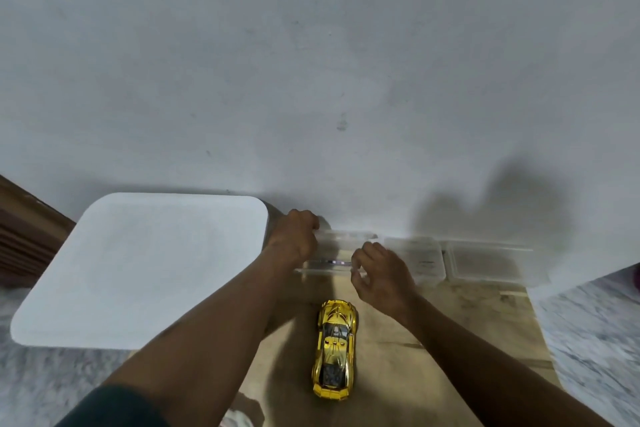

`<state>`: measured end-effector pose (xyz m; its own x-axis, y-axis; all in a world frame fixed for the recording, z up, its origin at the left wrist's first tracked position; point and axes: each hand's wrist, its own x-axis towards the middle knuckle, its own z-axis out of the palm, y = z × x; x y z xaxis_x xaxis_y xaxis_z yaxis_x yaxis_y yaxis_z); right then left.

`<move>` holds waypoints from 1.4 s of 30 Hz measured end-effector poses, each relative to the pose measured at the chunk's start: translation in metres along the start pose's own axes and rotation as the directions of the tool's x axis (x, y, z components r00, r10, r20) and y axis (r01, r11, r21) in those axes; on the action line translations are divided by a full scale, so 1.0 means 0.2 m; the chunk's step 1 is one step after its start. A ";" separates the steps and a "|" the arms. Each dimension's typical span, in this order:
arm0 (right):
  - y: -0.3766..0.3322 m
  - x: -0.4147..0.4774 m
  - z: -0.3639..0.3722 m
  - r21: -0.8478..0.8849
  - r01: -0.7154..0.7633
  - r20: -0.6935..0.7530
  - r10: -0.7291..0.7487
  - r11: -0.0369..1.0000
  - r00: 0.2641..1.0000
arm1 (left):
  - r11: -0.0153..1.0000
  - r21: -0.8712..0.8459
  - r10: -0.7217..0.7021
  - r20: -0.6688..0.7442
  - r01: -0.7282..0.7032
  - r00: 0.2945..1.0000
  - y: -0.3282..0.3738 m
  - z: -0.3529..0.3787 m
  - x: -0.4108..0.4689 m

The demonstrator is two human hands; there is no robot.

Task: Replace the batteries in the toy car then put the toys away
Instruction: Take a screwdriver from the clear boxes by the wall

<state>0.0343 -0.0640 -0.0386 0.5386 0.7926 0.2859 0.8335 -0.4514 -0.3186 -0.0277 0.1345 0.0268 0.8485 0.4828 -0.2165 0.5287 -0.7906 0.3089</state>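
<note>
While hands hover | toy car (334, 350) on brown floor (433, 340) | grey wall (311, 62)

Left hand (294, 239) fingers curl behind clear box (341, 253), hidden. Box contents blurred, unreadable. Clear tubs (485, 262) at right smeared by motion. Both forearms cut off at bottom edge. Purple object (636, 276) clipped at right edge.

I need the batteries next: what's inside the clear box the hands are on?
Through the clear box only a thin dark strip with a pale glint shows. It is too blurred to identify. The left hand and right hand cover both ends.
</note>
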 end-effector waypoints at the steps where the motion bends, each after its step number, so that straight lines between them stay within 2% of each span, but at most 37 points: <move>1: 0.00 -0.01 0.01 0.032 -0.030 0.049 0.028 0.999 0.998 | 1.000 -0.027 -0.006 -0.011 0.006 1.000 0.00 0.00 0.01; 6: -0.01 0.13 0.04 0.006 -0.234 0.279 0.223 0.972 0.934 | 0.995 -0.104 -0.009 -0.015 0.007 1.000 -0.01 0.01 0.03; 10: -0.01 0.27 0.09 -0.148 -0.224 0.416 0.266 0.963 0.870 | 0.995 -0.095 0.009 -0.022 -0.011 1.000 -0.02 0.02 0.05; 13: -0.01 0.30 0.13 -0.226 -0.225 0.420 0.303 0.948 0.855 | 0.997 -0.070 0.010 -0.036 -0.013 0.999 -0.02 0.03 0.05; 16: 0.00 0.31 0.14 -0.165 -0.244 0.407 0.291 0.956 0.866 | 0.997 -0.069 0.012 -0.054 -0.016 0.998 -0.03 0.03 0.06; 20: 0.00 0.23 0.09 0.092 -0.395 0.352 0.342 0.914 0.871 | 0.999 -0.040 0.017 -0.068 -0.019 0.998 -0.03 0.05 0.05; 24: -0.02 0.05 0.03 0.409 -0.468 0.184 0.431 0.783 0.883 | 0.999 -0.046 0.013 -0.035 -0.015 0.999 -0.04 0.06 0.02; 26: -0.01 -0.04 -0.01 0.541 -0.502 0.123 0.527 0.675 0.841 | 0.999 -0.042 0.003 -0.019 -0.004 1.000 -0.04 0.07 0.00; 29: -0.01 -0.13 -0.08 0.793 -0.505 0.183 0.657 0.341 0.731 | 0.996 -0.089 -0.014 0.029 0.016 0.999 -0.05 0.11 -0.08; 30: -0.02 -0.15 -0.11 0.833 -0.488 0.200 0.681 0.261 0.705 | 0.994 -0.108 -0.013 0.042 0.018 0.999 -0.04 0.12 -0.11; 33: -0.02 -0.18 -0.19 0.893 -0.443 0.233 0.753 0.085 0.616 | 0.995 -0.097 0.021 0.009 -0.020 1.000 0.00 0.15 -0.24; 35: -0.03 -0.21 -0.25 0.918 -0.396 0.265 0.766 -0.015 0.586 | 0.996 -0.063 0.059 -0.017 -0.060 0.998 0.04 0.19 -0.34; 39: -0.05 -0.27 -0.33 0.927 -0.363 0.300 0.759 -0.090 0.577 | 0.995 -0.084 0.051 0.055 -0.046 0.997 0.09 0.32 -0.54; 42: -0.06 -0.29 -0.37 0.932 -0.361 0.265 0.764 -0.045 0.589 | 0.998 -0.044 -0.036 0.204 0.046 0.978 0.11 0.44 -0.62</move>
<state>0.0017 -0.1352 0.0162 0.9210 0.2305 -0.3141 -0.3465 0.1161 -0.9308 -0.1237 0.0249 -0.0209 0.8067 0.4239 -0.4116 0.5675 -0.7501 0.3396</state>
